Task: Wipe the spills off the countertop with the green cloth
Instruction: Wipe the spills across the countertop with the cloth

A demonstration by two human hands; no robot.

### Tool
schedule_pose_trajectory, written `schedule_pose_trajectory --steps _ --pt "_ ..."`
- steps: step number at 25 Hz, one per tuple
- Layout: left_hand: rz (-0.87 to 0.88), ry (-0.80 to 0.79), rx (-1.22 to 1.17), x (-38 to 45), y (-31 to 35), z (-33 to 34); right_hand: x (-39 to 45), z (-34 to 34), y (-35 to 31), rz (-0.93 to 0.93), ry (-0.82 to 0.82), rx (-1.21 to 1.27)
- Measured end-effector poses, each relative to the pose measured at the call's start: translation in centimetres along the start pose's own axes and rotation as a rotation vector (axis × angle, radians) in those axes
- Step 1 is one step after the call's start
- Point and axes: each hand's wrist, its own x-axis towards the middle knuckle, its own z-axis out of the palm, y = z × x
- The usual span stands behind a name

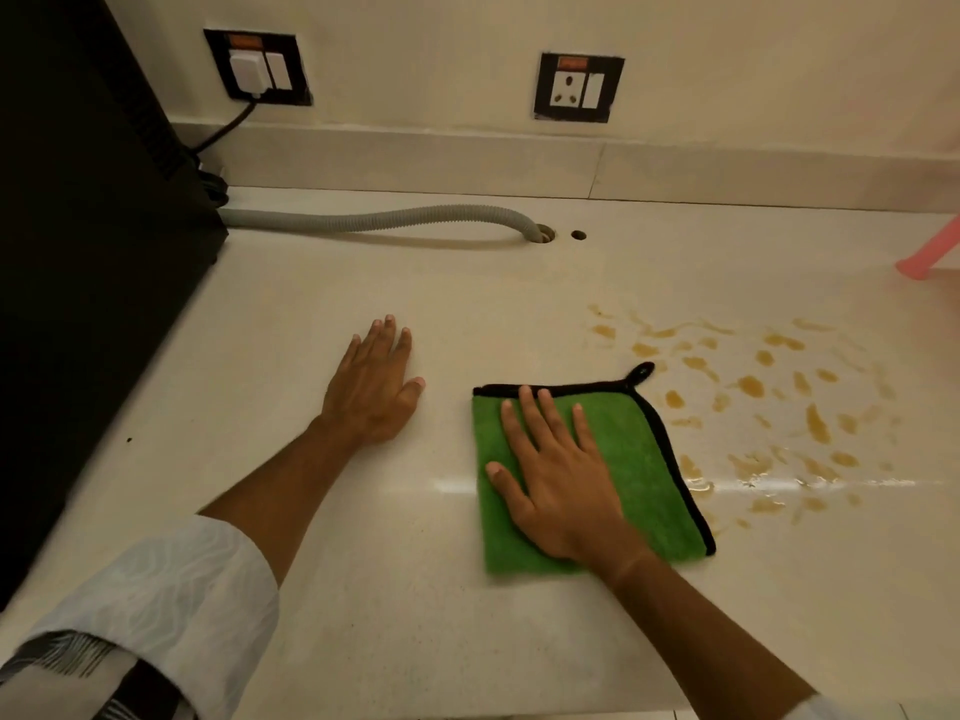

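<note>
Nearest the camera, at seven o'clock, a white patterned sleeve [171, 610] covers the left upper forearm, and the bare arm runs up from it toward the middle of the cream countertop [363, 615]. At five o'clock the right forearm comes in from the lower edge, angling up toward eleven.

Now the right hand [561, 491]: it lies flat on the green cloth [634, 459], palm down, fingers spread and straight, thumb out toward nine o'clock. Nothing is pinched; the hand simply presses on top. The cloth is folded into a rough rectangle, black piping along its far and right edges, and a small black hanging loop [643, 372] sticks out at its one o'clock corner. It sits on the countertop just right of centre.

At nine o'clock from the cloth, apart from it, the left hand [376, 387] rests palm down on bare counter, fingers loosely together and pointing to twelve, holding nothing.

At three o'clock from the cloth lie the spills [769, 407]: scattered amber blotches and streaks. The closest ones sit right at the cloth's piped right edge.

Further back, a grey corrugated hose [374, 220] runs along the counter and bends into a hole [544, 234]; a smaller hole [578, 234] is just beside it at three o'clock. A black appliance [78, 226] fills the nine o'clock side. At the two o'clock edge, something pink [930, 257] pokes in; I cannot tell what it is.

On the far wall, a socket plate with a white plug [257, 67] at eleven, and a second socket plate [578, 88] at twelve.
</note>
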Motion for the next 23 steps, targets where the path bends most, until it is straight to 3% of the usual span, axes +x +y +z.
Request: schedule_pose_trajectory --steps 6,13,16,23 --pt "0.116 0.032 -0.014 2.1 4.4 0.7 3.3 -0.2 4.4 0.469 0.112 0.077" --pt "0.095 0.013 -0.003 2.8 4.7 2.3 10.6 -1.2 9.3 0.657 0.149 0.126" --pt "0.087 0.034 -0.008 2.8 5.0 2.3 14.3 -1.6 10.6 0.589 0.090 0.074" --pt "0.084 0.054 0.009 2.8 5.1 2.3 13.2 -1.9 8.4 0.109 -0.026 -0.026"
